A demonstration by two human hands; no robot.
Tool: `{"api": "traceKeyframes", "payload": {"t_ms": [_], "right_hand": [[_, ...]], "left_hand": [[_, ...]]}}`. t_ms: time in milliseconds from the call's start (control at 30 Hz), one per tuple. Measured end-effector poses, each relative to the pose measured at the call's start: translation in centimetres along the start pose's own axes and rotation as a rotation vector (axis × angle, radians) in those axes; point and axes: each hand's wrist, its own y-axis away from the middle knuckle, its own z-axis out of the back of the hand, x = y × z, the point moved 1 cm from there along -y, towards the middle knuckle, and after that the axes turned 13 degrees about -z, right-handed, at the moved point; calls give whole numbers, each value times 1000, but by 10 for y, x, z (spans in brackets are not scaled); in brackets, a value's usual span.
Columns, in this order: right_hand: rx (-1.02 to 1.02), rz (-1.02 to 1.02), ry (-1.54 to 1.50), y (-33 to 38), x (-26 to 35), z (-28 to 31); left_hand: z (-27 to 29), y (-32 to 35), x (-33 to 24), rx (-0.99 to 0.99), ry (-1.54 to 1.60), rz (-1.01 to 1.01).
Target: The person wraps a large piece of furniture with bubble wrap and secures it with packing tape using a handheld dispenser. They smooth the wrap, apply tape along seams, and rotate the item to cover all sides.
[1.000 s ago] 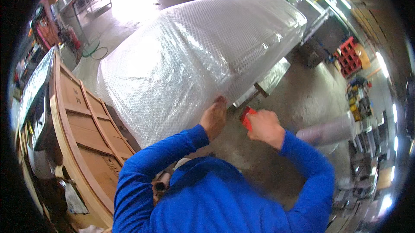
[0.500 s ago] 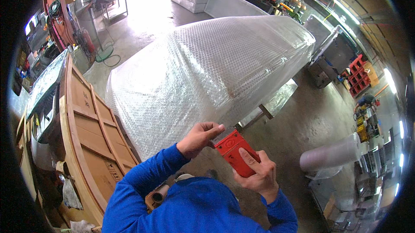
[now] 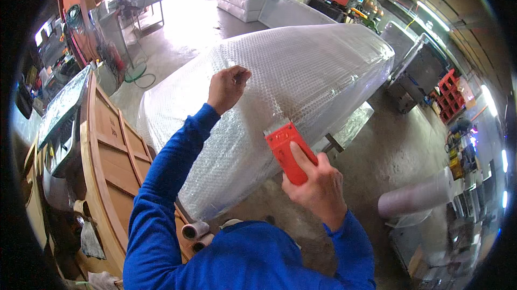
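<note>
I grip a flat red plastic tape cutter (image 3: 290, 151) in my right hand (image 3: 318, 185), its edge against the big bubble-wrapped bundle (image 3: 301, 80) before me. My left hand (image 3: 227, 88) pinches the bumpy clear wrap higher up. A curved wooden crate (image 3: 105, 169) stands just left; a bubble-wrap roll (image 3: 417, 198) lies right.

To your left a wooden crate frame (image 3: 110, 166) stands on edge. A roll of bubble wrap (image 3: 417, 197) lies on the concrete floor (image 3: 388, 150), red crates (image 3: 451, 88) stacked beyond it.
</note>
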Motion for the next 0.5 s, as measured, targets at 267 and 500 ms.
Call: {"api": "traceKeyframes", "payload": {"t_ms": [267, 500], "right_hand": [[118, -102, 198, 20, -21, -1], [177, -137, 373, 37, -42, 1]], "left_hand": [[-44, 9, 53, -156, -311, -158], [-39, 10, 45, -95, -375, -180]]}}
